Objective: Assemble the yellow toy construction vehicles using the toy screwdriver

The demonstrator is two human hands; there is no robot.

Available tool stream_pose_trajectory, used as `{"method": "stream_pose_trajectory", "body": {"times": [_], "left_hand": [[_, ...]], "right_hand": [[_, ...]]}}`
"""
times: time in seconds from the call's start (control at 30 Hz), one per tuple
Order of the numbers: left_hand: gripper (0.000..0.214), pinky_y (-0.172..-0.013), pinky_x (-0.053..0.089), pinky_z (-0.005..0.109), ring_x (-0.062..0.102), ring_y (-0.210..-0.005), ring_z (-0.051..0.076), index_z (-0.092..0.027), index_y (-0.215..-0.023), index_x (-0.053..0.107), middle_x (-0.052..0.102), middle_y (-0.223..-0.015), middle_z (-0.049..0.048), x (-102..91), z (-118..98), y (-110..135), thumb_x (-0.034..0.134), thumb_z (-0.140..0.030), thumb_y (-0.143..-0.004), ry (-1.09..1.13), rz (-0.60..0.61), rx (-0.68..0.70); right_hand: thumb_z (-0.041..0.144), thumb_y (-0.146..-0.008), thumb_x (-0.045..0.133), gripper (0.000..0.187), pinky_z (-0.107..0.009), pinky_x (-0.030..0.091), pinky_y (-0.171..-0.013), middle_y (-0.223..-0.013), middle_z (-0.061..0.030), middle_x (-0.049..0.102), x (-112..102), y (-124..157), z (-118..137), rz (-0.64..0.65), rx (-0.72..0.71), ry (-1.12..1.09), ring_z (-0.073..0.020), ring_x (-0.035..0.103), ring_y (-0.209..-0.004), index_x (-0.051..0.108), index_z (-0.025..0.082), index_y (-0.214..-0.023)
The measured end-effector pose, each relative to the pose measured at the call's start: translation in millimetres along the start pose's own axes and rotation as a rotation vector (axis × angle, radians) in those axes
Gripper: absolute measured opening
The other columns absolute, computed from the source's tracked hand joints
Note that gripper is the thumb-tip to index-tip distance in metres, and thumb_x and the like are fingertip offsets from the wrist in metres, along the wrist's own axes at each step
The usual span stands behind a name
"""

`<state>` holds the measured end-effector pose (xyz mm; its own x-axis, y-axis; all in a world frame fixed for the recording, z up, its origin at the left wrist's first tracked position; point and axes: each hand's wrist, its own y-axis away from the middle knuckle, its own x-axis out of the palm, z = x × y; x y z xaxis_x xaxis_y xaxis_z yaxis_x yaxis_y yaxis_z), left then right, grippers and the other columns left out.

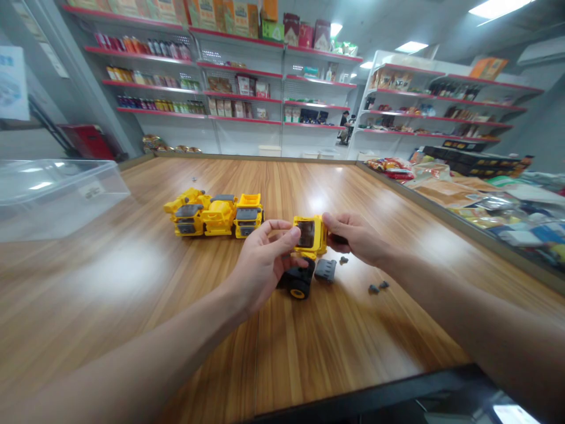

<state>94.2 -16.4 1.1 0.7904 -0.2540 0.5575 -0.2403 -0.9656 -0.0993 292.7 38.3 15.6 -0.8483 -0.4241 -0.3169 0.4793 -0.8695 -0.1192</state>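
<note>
Fingers of the left hand (260, 265) and right hand (357, 235) gripped a yellow toy cab (306, 235) above a black wheeled base (299, 281). Yellow toy trucks (215, 215) stood at ten o'clock on the wooden surface (344, 353).

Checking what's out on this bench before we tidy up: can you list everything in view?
Toy trucks: about three, yellow and grey, row left of the hands.
Toy cab: one, yellow, between the hands.
Wheeled chassis: one, black, below the cab.
Grey toy part: one, right of the chassis.
Small grey pieces: three, right of the hands.
Plastic box: one, clear, far left.
Wooden table: one, brown, under these.
Shelves: two units, white and red, behind, stocked.
Packaged goods: many, mixed colours, along the right.
Left hand: on the cab.
Right hand: on the cab.
</note>
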Motion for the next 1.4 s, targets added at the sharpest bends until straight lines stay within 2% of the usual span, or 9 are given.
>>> {"method": "stream_pose_trajectory", "body": {"times": [0.07, 0.13, 0.2, 0.3, 0.4, 0.63, 0.9, 1.17, 1.4], "left_hand": [[0.023, -0.062, 0.056, 0.027, 0.065, -0.076, 0.015, -0.014, -0.099, 0.057, 0.065, -0.093, 0.0056, -0.2, -1, -1, 0.071, -0.017, -0.08, 0.042, -0.045, -0.001], [0.024, -0.067, 0.058, 0.029, 0.066, -0.08, 0.016, -0.011, -0.102, 0.059, 0.067, -0.1, 0.0093, -0.6, -1, -3, 0.07, -0.014, -0.08, 0.055, -0.085, -0.002], [0.022, -0.07, 0.058, 0.029, 0.067, -0.083, 0.016, -0.009, -0.101, 0.062, 0.068, -0.103, 0.0118, -1.6, -1, -5, 0.069, -0.014, -0.081, 0.055, -0.119, -0.006], [0.018, -0.072, 0.059, 0.029, 0.067, -0.084, 0.017, -0.009, -0.099, 0.066, 0.07, -0.104, 0.0125, -3.7, -1, -8, 0.068, -0.016, -0.082, 0.067, -0.161, -0.012], [0.018, -0.074, 0.059, 0.03, 0.068, -0.086, 0.017, -0.009, -0.099, 0.068, 0.07, -0.107, 0.0128, -5.1, 0, -8, 0.068, -0.017, -0.083, 0.073, -0.179, -0.021], [0.014, -0.075, 0.059, 0.031, 0.068, -0.085, 0.018, -0.008, -0.095, 0.069, 0.071, -0.106, 0.0132, -5.7, 1, -8, 0.066, -0.015, -0.083, 0.089, -0.175, -0.025], [0.011, -0.068, 0.059, 0.03, 0.067, -0.076, 0.016, -0.01, -0.091, 0.069, 0.071, -0.097, 0.0103, -5.0, -1, -6, 0.061, -0.017, -0.086, 0.15, -0.189, -0.044], [0.01, -0.062, 0.059, 0.031, 0.067, -0.071, 0.016, -0.012, -0.092, 0.066, 0.072, -0.094, 0.0083, -2.0, -4, -6, 0.059, -0.017, -0.085, 0.219, -0.255, -0.049], [0.012, -0.058, 0.057, 0.029, 0.068, -0.071, 0.018, -0.012, -0.092, 0.067, 0.072, -0.092, 0.0087, -1.8, -5, -5, 0.059, -0.017, -0.085, 0.202, -0.231, -0.06]], "right_hand": [[0.06, -0.088, 0.053, 0.053, -0.023, 0.026, -0.045, -0.056, -0.0004, 0.051, -11, -2, 3, -0.162, -0.09, 0.344, -0.0077, 0.041, -0.048, 0.062, 0.012, -0.067], [0.046, -0.086, 0.061, 0.038, -0.024, 0.031, -0.051, -0.059, -0.0019, 0.058, -24, -3, 5, -0.283, -0.139, 0.731, -0.0097, 0.047, -0.054, 0.068, 0.013, -0.069], [0.034, -0.082, 0.063, 0.024, -0.025, 0.033, -0.054, -0.062, -0.0021, 0.063, -36, -4, 6, -0.268, -0.066, 0.985, -0.0109, 0.051, -0.057, 0.072, 0.014, -0.072], [0.029, -0.079, 0.062, 0.018, -0.025, 0.033, -0.054, -0.065, -0.0022, 0.067, -48, -5, 2, -0.134, 0.093, 1.17, -0.0123, 0.055, -0.058, 0.074, 0.017, -0.076], [0.029, -0.077, 0.063, 0.017, -0.024, 0.034, -0.054, -0.072, -0.0024, 0.071, -50, -6, -5, -0.041, 0.15, 1.201, -0.0132, 0.058, -0.061, 0.076, 0.019, -0.08], [0.027, -0.075, 0.065, 0.019, -0.024, 0.037, -0.055, -0.078, -0.0023, 0.074, -49, -11, -23, 0.076, 0.173, 1.193, -0.0145, 0.062, -0.065, 0.078, 0.021, -0.088], [0.026, -0.074, 0.065, 0.015, -0.024, 0.037, -0.054, -0.075, -0.0026, 0.074, -48, -11, -24, 0.098, 0.196, 1.198, -0.0152, 0.063, -0.065, 0.077, 0.02, -0.081], [0.03, -0.08, 0.06, 0.021, -0.025, 0.036, -0.057, -0.077, -0.0046, 0.073, -46, -6, -9, -0.001, 0.124, 1.204, -0.0152, 0.062, -0.066, 0.076, 0.017, -0.084], [0.028, -0.079, 0.063, 0.016, -0.022, 0.038, -0.057, -0.076, -0.0015, 0.073, -40, -9, -17, 0.058, 0.084, 1.132, -0.0126, 0.062, -0.065, 0.076, 0.018, -0.082]]}}
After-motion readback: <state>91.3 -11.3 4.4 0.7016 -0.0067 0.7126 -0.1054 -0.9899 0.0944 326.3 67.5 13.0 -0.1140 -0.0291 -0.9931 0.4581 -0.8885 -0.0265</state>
